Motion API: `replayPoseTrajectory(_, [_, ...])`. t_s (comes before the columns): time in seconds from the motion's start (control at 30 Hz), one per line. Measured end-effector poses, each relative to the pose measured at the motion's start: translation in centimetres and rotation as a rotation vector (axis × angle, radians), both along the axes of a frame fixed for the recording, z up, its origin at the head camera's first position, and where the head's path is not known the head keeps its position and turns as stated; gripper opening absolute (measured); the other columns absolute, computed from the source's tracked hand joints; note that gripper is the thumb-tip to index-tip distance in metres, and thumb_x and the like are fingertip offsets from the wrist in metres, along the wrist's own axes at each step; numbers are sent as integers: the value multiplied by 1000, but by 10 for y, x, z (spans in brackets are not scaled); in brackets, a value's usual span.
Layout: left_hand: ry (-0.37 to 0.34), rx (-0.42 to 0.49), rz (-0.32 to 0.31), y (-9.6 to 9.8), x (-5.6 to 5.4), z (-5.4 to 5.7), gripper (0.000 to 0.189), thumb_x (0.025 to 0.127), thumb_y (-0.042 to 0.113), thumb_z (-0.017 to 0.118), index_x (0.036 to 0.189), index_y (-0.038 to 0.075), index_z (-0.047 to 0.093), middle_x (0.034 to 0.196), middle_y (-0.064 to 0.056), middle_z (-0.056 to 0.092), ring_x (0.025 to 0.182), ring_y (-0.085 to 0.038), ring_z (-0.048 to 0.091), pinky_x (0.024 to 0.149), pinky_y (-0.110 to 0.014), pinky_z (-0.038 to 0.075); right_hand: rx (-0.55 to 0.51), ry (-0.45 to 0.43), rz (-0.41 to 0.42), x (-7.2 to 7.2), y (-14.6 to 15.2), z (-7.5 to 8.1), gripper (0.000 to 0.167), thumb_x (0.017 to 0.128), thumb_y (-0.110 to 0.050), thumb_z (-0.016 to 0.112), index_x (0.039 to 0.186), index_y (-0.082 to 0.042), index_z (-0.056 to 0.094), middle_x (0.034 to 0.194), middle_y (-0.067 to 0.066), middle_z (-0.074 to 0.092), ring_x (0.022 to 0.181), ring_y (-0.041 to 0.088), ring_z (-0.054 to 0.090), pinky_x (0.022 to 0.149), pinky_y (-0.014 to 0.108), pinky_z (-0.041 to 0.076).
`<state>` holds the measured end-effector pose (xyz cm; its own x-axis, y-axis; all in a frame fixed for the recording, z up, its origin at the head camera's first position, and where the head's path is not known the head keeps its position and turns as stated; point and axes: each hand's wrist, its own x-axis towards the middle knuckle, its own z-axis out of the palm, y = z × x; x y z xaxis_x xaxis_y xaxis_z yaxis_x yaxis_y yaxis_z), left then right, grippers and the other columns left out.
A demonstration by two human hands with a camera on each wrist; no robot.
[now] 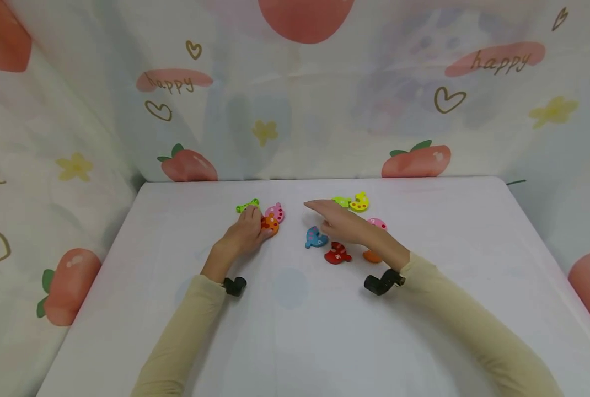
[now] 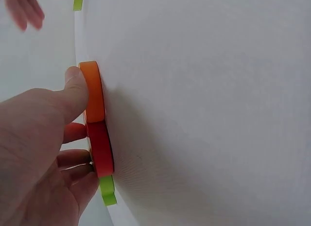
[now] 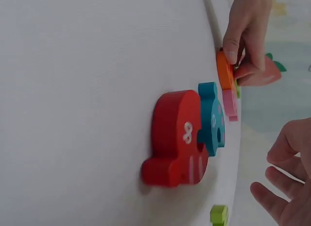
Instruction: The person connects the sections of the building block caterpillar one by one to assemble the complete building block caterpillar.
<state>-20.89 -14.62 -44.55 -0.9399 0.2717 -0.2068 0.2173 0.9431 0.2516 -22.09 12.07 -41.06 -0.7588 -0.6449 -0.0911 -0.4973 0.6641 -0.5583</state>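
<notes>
My left hand (image 1: 245,230) is at the back left of the table, thumb and fingers bent about an orange toy piece (image 1: 271,225) with dark spots. In the left wrist view a red toy piece (image 2: 101,150) lies against the orange one, under my fingers. A green piece (image 1: 245,207) and a pink spotted piece (image 1: 275,213) lie beside them. My right hand (image 1: 342,220) hovers with fingers extended leftward and holds nothing. Just below it are a blue whale-shaped piece (image 1: 315,237) and a red fish-shaped piece (image 1: 338,253), whose face bears a white 8 in the right wrist view.
Behind my right hand lie a yellow spotted piece (image 1: 360,202) and a yellow-green one (image 1: 342,202). Another pink piece (image 1: 377,223) and an orange piece (image 1: 371,256) are partly covered by my right forearm. Patterned cloth (image 1: 295,110) hangs behind the white table (image 1: 295,331).
</notes>
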Motion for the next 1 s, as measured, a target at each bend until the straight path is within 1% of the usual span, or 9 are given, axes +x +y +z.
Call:
replayPoseTrajectory(0.1, [-3,-5,-8,0,1,2,61,97,40,55,134,-4,34,143,-21,33,129,-31,37,110,-43,42,1,9,-21,14,22,-1,61,92,-2,56,149,-6,35,152,15,40,141,35,35,111,51,38])
replayPoseTrajectory(0.23, [-3,-12,-15,0,1,4,61,97,38,55,134,-6,33,143,-22,33,130,-33,37,111,-44,40,9,53,-26,35,47,-5,60,90,-1,58,146,-2,38,148,17,45,137,37,40,108,52,41])
replayPoseTrajectory(0.3, [1,-16,-20,-1,1,3,61,98,38,55,133,-6,33,142,-22,34,130,-33,37,111,-44,40,9,66,-37,46,58,-7,60,89,-2,59,145,-2,39,146,16,47,136,36,42,107,52,43])
replayPoseTrajectory(0.43, [13,-21,-34,-1,0,0,60,98,39,53,131,-6,34,139,-22,35,129,-33,37,111,-44,39,-22,78,-69,66,78,-12,59,88,-2,61,143,-1,42,141,16,51,130,34,47,102,50,48])
replayPoseTrajectory(0.53, [10,-18,-28,-1,-1,-1,60,98,40,53,132,-6,33,140,-22,34,129,-33,37,112,-43,39,-41,97,-82,75,90,-16,56,88,-1,62,141,1,43,137,18,53,124,33,50,98,50,50])
replayPoseTrajectory(0.67, [3,-15,-11,-1,-1,1,61,97,40,54,133,-4,33,142,-21,33,130,-32,36,110,-44,41,-45,143,-118,80,103,-22,57,88,-1,61,142,1,42,134,18,55,121,32,51,98,52,49])
replayPoseTrajectory(0.8, [-4,-7,-3,0,0,3,60,97,40,55,133,-3,34,142,-21,33,130,-32,37,109,-44,43,-73,195,-196,79,112,-25,60,88,-1,63,143,0,41,134,20,55,119,34,52,95,53,51])
replayPoseTrajectory(0.9, [-6,10,-4,1,1,4,59,97,38,56,134,-2,34,140,-21,35,127,-32,38,107,-44,44,-115,199,-253,77,115,-24,60,88,-2,63,144,0,39,137,21,52,119,36,52,92,53,52])
replayPoseTrajectory(1.0, [-4,36,-3,2,1,4,57,96,37,57,134,-1,34,137,-20,35,125,-31,39,105,-44,46,-151,192,-286,77,118,-24,60,89,-2,63,143,2,39,139,22,49,122,37,51,91,52,52])
